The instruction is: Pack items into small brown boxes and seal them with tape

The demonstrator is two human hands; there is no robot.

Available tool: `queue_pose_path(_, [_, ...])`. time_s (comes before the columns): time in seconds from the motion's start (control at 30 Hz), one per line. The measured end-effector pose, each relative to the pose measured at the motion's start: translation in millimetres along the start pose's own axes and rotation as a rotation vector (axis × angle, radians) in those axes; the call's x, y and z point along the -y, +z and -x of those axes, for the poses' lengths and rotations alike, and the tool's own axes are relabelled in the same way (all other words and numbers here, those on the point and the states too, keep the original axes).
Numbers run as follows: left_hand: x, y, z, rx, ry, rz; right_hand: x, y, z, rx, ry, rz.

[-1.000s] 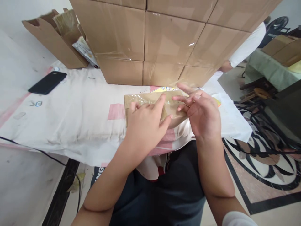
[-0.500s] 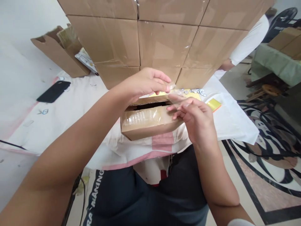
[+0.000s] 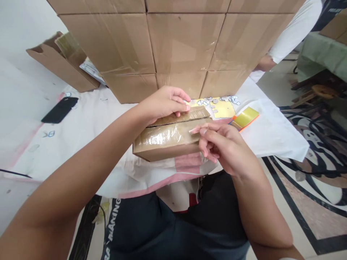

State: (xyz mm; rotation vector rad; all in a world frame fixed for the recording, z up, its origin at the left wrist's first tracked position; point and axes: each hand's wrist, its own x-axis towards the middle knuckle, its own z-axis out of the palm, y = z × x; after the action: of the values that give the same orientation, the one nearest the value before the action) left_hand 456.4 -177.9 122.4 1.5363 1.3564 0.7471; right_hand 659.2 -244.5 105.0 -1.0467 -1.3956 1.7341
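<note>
A small cardboard box (image 3: 162,150) lies at the table's front edge, with shiny clear tape (image 3: 159,135) over its near top flap. The far flap (image 3: 199,113) is down, and a thin dark seam runs between the flaps. My left hand (image 3: 169,103) is over the far flap, thumb and fingertips drawn together. My right hand (image 3: 222,142) is at the box's right end, thumb against the forefinger and the other fingers curled. A whitish bit shows at its fingertips. Whatever either pinch holds is too small to name.
Taped cardboard boxes (image 3: 184,43) are stacked behind. An open carton (image 3: 62,65) and a black phone (image 3: 60,109) lie left. A yellow-green packet (image 3: 246,117) is right, on the white tablecloth (image 3: 279,139). Another person's white sleeve (image 3: 292,36) shows behind the stack.
The dark opening in the box top has narrowed to a seam as the far flap came down. The clear film between my hands no longer shows. My right hand moved slightly down and right.
</note>
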Motion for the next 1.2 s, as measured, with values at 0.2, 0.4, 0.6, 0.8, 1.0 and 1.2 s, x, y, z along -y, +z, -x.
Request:
queue_pose_path(0.2, [2, 0, -8, 0.017, 0.007, -0.078, -8, 1, 3, -0.021, 0.047, -0.010])
queue_pose_path(0.4, [1, 3, -13, 0.026, 0.041, -0.169, -15, -4, 3, -0.042, 0.044, 0.026])
queue_pose_path(0.6, [-3, 11, -2, -0.054, 0.052, -0.176, -17, -5, 1, -0.031, 0.037, 0.007])
queue_pose_path(0.8, [0, 15, 0, -0.098, 0.071, -0.241, -17, -5, 1, -0.039, 0.036, 0.017])
queue_pose_path(1.0, [1, 14, 0, -0.097, 0.088, -0.278, -16, -5, 1, -0.030, 0.023, 0.046])
queue_pose_path(1.2, [4, 16, 0, -0.122, 0.099, -0.239, -14, -3, 13, -0.185, -0.216, 0.328])
